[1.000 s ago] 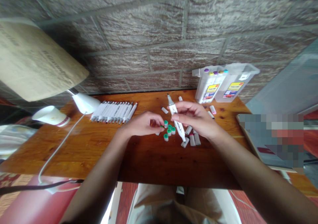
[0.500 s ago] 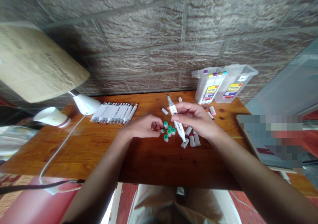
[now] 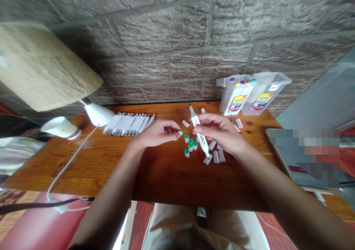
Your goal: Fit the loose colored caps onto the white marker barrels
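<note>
Between thumb and fingers my right hand grips a white double-ended marker; both of its tips are bare. My left hand pinches a green-topped marker cap, lifted just above the table. Close by, several green-topped caps stand in a loose cluster. Under and beside the marker's lower end lie several grey-white caps, one with a pink end. A white cap rests behind the marker. Off to the left, a row of uncapped white markers lies side by side.
Two clear plastic marker cases stand at the back right, one holding several markers. A lamp and a paper cup occupy the left end, with a cable trailing across. A tablet-like device lies at right.
My left hand has picked up a green-topped cap from the cluster and raised it slightly. My right hand still holds the marker in much the same pose. The view has shifted a little.
</note>
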Motion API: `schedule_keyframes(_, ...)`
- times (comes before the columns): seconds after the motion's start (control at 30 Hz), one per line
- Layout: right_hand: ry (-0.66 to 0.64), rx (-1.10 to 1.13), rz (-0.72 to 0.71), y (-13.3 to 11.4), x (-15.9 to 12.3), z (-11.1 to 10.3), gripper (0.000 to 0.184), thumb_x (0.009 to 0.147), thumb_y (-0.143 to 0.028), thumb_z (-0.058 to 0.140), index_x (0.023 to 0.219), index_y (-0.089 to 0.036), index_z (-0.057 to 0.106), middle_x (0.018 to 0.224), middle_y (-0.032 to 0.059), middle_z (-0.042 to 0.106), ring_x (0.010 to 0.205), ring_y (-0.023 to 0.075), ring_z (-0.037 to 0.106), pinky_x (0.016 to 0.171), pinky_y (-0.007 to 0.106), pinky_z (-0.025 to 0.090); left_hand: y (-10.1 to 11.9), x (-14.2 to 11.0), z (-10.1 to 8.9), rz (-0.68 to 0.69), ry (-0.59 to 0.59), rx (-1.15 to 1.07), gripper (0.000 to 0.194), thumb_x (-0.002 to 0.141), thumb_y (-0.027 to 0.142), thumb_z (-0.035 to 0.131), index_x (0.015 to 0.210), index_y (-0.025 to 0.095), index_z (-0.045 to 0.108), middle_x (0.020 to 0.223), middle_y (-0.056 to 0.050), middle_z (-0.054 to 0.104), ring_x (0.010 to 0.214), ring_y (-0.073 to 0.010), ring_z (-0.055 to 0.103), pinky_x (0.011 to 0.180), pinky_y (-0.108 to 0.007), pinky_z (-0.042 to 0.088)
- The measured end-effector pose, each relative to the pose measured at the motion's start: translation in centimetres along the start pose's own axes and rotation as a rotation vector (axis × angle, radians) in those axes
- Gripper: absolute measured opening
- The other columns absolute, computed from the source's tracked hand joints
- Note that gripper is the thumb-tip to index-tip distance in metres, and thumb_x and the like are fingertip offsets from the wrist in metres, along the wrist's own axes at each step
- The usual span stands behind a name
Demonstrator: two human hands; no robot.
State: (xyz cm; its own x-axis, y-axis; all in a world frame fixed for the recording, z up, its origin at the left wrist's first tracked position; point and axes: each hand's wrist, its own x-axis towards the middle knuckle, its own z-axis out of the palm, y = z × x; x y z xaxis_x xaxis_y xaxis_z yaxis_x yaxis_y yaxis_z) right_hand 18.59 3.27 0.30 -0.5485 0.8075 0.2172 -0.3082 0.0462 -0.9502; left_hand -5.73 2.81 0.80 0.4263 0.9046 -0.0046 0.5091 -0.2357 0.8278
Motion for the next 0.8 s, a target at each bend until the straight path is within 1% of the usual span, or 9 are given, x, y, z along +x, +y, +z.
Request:
schedule_keyframes(0.17, 0.031, 0.019, 0.002, 0.3, 0.0, -0.4, 0.023, 0.079, -0.031, 0.085, 0.099, -0.023, 0.078, 0.083, -0.0013, 0.074, 0.062, 0.0073, 0.061, 0.049, 0.016, 0.041, 0.8, 0.0, 1.0, -0.019, -0.023, -0.393, 0.025, 0.072, 0.028, 0.084, 0.091, 0.015, 0.074, 0.083, -0.004, 0.076, 0.074, -0.0142, 0.068, 0.072, -0.024, 0.052)
schedule_keyframes(0.23, 0.042, 0.011, -0.004, 0.4, 0.0, -0.5, 0.024, 0.079, -0.033, 0.085, 0.1, -0.023, 0.077, 0.08, -0.0015, 0.072, 0.061, 0.0078, 0.06, 0.048, 0.017, 0.04, 0.8, 0.2, 1.5, -0.001, 0.044, -0.512, 0.026, 0.069, 0.027, 0.087, 0.089, 0.015, 0.076, 0.084, -0.004, 0.077, 0.075, -0.0139, 0.07, 0.074, -0.024, 0.053)
schedule_keyframes(0.33, 0.057, 0.008, 0.007, 0.4, 0.1, -0.5, 0.032, 0.078, -0.036, 0.085, 0.104, -0.022, 0.073, 0.082, -0.0003, 0.073, 0.062, 0.0096, 0.06, 0.047, 0.018, 0.039, 0.5, 0.8, 2.0, 0.013, 0.195, -0.665, 0.026, 0.068, 0.029, 0.089, 0.087, 0.015, 0.077, 0.075, -0.002, 0.075, 0.064, -0.0096, 0.066, 0.066, -0.02, 0.052)
schedule_keyframes(0.4, 0.084, 0.041, 0.01, 0.3, 0.2, -0.5, 0.037, 0.077, -0.036, 0.086, 0.107, -0.024, 0.068, 0.08, -0.0013, 0.072, 0.059, 0.0093, 0.058, 0.046, 0.018, 0.036, 0.4, 1.1, 2.2, -0.035, 0.278, -0.799, 0.028, 0.065, 0.028, 0.091, 0.084, 0.015, 0.077, 0.074, -0.002, 0.076, 0.064, -0.0095, 0.067, 0.063, -0.018, 0.052)
schedule_keyframes(0.47, 0.131, 0.095, -0.017, 0.1, 0.3, -0.5, 0.037, 0.077, -0.034, 0.086, 0.104, -0.026, 0.061, 0.075, -0.004, 0.071, 0.052, 0.007, 0.051, 0.044, 0.017, 0.031, 0.5, 1.4, 2.2, -0.1, 0.322, -0.93, 0.028, 0.062, 0.025, 0.093, 0.083, 0.015, 0.077, 0.079, -0.004, 0.078, 0.071, -0.0123, 0.072, 0.065, -0.019, 0.055)
schedule_keyframes(0.53, 0.163, 0.136, -0.055, 0.0, 0.5, -0.5, 0.033, 0.079, -0.034, 0.085, 0.096, -0.026, 0.057, 0.07, -0.0054, 0.069, 0.046, 0.0049, 0.041, 0.043, 0.017, 0.026, 0.9, 1.5, 2.0, -0.156, 0.349, -1.005, 0.028, 0.063, 0.019, 0.091, 0.088, 0.014, 0.078, 0.085, -0.006, 0.08, 0.075, -0.0136, 0.074, 0.067, -0.019, 0.058)
schedule_keyframes(0.6, 0.167, 0.144, -0.077, -0.1, 0.6, -0.5, 0.03, 0.08, -0.035, 0.083, 0.091, -0.025, 0.057, 0.068, -0.0052, 0.068, 0.045, 0.0045, 0.037, 0.043, 0.018, 0.023, 1.2, 1.5, 1.9, -0.202, 0.374, -1.045, 0.025, 0.068, 0.013, 0.087, 0.092, 0.013, 0.078, 0.085, -0.006, 0.08, 0.074, -0.0128, 0.074, 0.068, -0.019, 0.059)
schedule_keyframes(0.7, 0.164, 0.117, -0.065, 0.0, 0.5, -0.3, 0.024, 0.084, -0.039, 0.079, 0.098, -0.025, 0.064, 0.07, -0.0035, 0.068, 0.046, 0.0058, 0.038, 0.043, 0.02, 0.024, 1.4, 1.5, 1.9, -0.25, 0.403, -1.107, 0.013, 0.075, 0.011, 0.081, 0.087, 0.012, 0.077, 0.077, -0.005, 0.078, 0.067, -0.0115, 0.073, 0.064, -0.018, 0.058)
schedule_keyframes(0.8, 0.177, 0.09, -0.026, 0.0, 0.4, -0.2, 0.025, 0.089, -0.042, 0.071, 0.108, -0.026, 0.069, 0.081, 0.0005, 0.075, 0.047, 0.0071, 0.041, 0.044, 0.022, 0.028, 1.2, 1.7, 2.0, -0.271, 0.41, -1.167, 0.003, 0.08, 0.011, 0.077, 0.079, 0.012, 0.075, 0.073, -0.004, 0.076, 0.064, -0.0112, 0.072, 0.061, -0.018, 0.057)
